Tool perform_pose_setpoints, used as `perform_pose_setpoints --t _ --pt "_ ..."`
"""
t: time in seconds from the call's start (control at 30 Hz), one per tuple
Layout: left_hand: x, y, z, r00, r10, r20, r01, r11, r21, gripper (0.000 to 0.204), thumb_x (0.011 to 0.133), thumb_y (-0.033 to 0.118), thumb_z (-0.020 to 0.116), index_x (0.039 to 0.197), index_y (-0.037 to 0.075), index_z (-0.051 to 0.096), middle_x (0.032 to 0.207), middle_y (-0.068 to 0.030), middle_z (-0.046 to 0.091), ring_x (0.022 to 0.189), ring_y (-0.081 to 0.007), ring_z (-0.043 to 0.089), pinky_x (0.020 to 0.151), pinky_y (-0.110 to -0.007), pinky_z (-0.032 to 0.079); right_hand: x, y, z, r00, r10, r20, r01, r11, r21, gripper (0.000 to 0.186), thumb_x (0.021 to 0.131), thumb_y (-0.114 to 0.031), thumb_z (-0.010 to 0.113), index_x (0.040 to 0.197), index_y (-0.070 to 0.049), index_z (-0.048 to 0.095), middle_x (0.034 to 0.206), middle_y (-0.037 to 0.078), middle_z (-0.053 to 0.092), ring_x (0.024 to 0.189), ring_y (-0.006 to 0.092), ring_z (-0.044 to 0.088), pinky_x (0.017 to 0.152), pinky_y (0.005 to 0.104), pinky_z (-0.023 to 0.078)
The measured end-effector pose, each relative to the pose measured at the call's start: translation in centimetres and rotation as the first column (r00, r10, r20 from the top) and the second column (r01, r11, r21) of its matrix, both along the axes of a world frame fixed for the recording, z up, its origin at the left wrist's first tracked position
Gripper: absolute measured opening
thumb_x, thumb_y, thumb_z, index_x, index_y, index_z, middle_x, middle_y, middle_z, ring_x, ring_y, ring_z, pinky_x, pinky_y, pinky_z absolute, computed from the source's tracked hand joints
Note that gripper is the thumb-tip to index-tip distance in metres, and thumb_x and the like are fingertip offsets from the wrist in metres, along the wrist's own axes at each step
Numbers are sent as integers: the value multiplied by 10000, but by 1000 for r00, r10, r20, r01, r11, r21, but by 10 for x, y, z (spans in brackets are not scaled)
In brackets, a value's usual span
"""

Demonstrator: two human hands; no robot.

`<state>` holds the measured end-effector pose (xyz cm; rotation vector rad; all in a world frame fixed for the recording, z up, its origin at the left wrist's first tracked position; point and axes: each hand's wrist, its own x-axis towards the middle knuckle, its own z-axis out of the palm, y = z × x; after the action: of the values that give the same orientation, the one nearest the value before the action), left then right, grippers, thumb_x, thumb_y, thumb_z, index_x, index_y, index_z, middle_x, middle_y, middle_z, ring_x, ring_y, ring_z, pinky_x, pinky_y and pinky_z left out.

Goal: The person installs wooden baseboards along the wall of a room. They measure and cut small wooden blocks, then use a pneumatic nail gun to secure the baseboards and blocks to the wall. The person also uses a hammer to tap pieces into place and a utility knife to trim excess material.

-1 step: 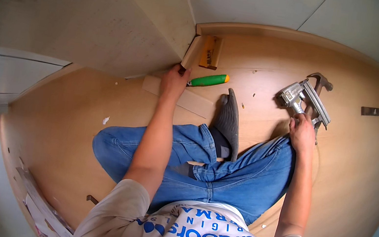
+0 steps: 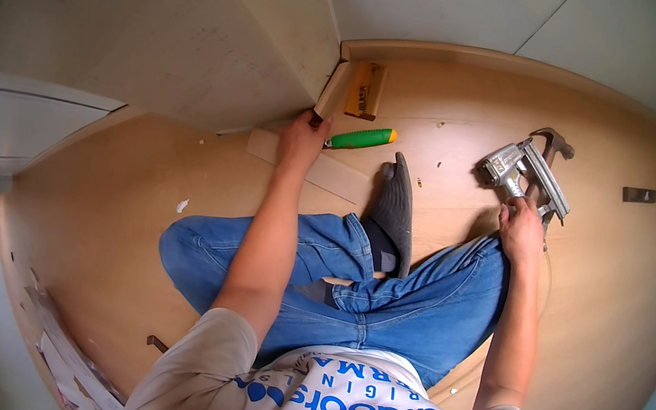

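Note:
My left hand [image 2: 301, 139] is closed at the near end of a short wood-coloured skirting board piece [image 2: 331, 90], which stands against the end of the pale wall panel. Its fingertips are partly hidden. Just right of that hand lies a green-handled tool [image 2: 361, 139] with a yellow tip; its working end is mostly hidden by the hand. A flat wooden strip [image 2: 336, 178] lies on the floor, passing under my left wrist. With my right hand [image 2: 522, 229] I grip the handle of a silver nail gun [image 2: 544, 183], which rests on the floor over a claw hammer [image 2: 555, 143].
A small yellow-brown box [image 2: 365, 91] sits in the far corner by the skirting. My shoe [image 2: 394, 211] and bent legs in jeans [image 2: 425, 298] lie between my arms. A dark metal piece [image 2: 639, 195] lies far right. Scraps [image 2: 68, 353] line the lower left edge.

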<state>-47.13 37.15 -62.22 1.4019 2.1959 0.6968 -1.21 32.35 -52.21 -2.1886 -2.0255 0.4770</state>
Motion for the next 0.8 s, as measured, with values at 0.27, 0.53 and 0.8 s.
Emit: perform_pose_setpoints --t 0.27,0.53,0.8 --pt "-11 -3 -14 997 2 80 -6 999 40 347 917 381 712 1055 63 725 1013 -156 768 980 -370 719 844 -458 560 3 -7 -5 997 71 31 -74 995 73 239 948 -237 665 1059 -33 721 1136 205 680 995 431 679 873 502 556" --pt "-31 -8 -14 968 73 240 -116 979 167 375 931 259 717 1215 14 696 1105 -190 756 1040 -343 720 905 -417 551 9 -12 -12 993 77 88 -86 991 101 244 944 -250 624 1036 -49 728 1142 214 686 982 426 689 873 510 562" --pt "-66 -56 133 936 -199 290 161 975 151 407 966 245 685 1308 27 662 1177 -154 738 1033 -250 706 906 -357 550 11 -23 -2 985 113 129 -128 985 113 243 919 -232 648 1034 -32 726 1120 217 684 999 418 681 899 494 552"
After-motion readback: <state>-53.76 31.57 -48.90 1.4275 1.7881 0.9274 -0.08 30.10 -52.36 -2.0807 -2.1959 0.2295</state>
